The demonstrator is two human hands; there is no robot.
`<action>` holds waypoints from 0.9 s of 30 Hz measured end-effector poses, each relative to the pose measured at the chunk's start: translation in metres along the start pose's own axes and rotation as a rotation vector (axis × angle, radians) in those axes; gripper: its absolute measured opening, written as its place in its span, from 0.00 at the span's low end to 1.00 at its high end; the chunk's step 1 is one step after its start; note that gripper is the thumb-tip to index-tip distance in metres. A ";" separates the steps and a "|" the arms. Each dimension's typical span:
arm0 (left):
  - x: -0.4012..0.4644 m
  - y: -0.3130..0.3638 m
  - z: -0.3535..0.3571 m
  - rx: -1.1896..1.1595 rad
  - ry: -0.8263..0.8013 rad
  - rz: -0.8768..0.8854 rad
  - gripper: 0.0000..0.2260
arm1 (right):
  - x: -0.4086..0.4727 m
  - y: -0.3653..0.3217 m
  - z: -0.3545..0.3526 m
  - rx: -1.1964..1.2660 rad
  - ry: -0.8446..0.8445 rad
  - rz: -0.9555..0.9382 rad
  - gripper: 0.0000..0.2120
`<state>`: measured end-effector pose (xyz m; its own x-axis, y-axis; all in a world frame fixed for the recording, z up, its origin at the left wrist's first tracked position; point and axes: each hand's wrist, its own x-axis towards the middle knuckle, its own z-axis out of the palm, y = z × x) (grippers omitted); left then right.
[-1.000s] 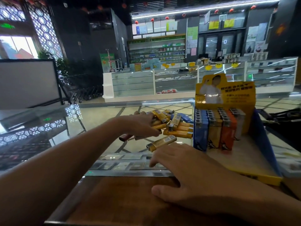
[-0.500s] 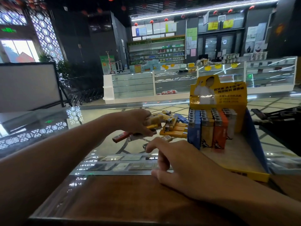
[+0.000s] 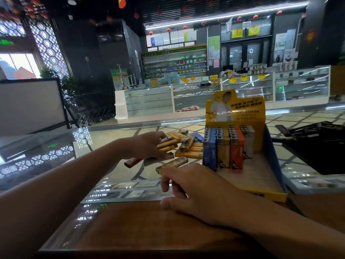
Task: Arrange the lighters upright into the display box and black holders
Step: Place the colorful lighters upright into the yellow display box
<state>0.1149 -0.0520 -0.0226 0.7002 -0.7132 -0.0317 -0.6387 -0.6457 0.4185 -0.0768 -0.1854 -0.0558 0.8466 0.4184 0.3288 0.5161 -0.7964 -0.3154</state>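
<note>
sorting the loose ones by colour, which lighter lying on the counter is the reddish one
The reddish-brown lighter, lying flat on the glass under the left hand. It sits left of the yellow pile, and the other loose lighters are yellow or blue.

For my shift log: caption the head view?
Left hand gathers loose lighters; right hand rests beside half-filled display box.

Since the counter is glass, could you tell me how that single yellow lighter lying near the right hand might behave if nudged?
The yellow lighter looks rigid and small, so probably light. Its flattish body lying on the glossy glass counter would likely slide, not roll.
</note>
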 end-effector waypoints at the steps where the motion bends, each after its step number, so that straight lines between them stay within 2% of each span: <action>1: -0.001 -0.002 0.001 -0.012 0.032 0.008 0.18 | 0.000 0.000 0.000 0.007 0.004 -0.011 0.09; 5: -0.006 -0.009 0.007 -0.056 0.183 0.080 0.07 | 0.001 0.000 0.000 0.024 0.012 -0.065 0.11; 11: -0.012 -0.017 0.020 -0.260 0.408 0.154 0.10 | 0.000 0.002 -0.001 0.103 0.145 -0.098 0.12; 15: -0.019 -0.005 0.021 -0.434 0.515 0.159 0.05 | 0.000 0.006 -0.006 0.207 0.286 -0.074 0.10; 23: -0.053 0.051 0.031 -0.704 0.551 0.171 0.10 | -0.009 0.010 -0.035 0.388 0.647 0.071 0.07; 25: -0.059 0.069 0.034 -0.744 0.559 0.169 0.11 | -0.014 0.013 -0.051 0.379 0.715 0.113 0.08; 27: -0.058 0.098 0.037 -0.748 0.509 0.240 0.10 | -0.026 0.022 -0.076 0.300 0.723 0.179 0.10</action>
<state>-0.0006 -0.0842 -0.0133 0.7444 -0.4855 0.4584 -0.5370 -0.0272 0.8431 -0.0969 -0.2471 -0.0039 0.6793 -0.1724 0.7133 0.4802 -0.6307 -0.6097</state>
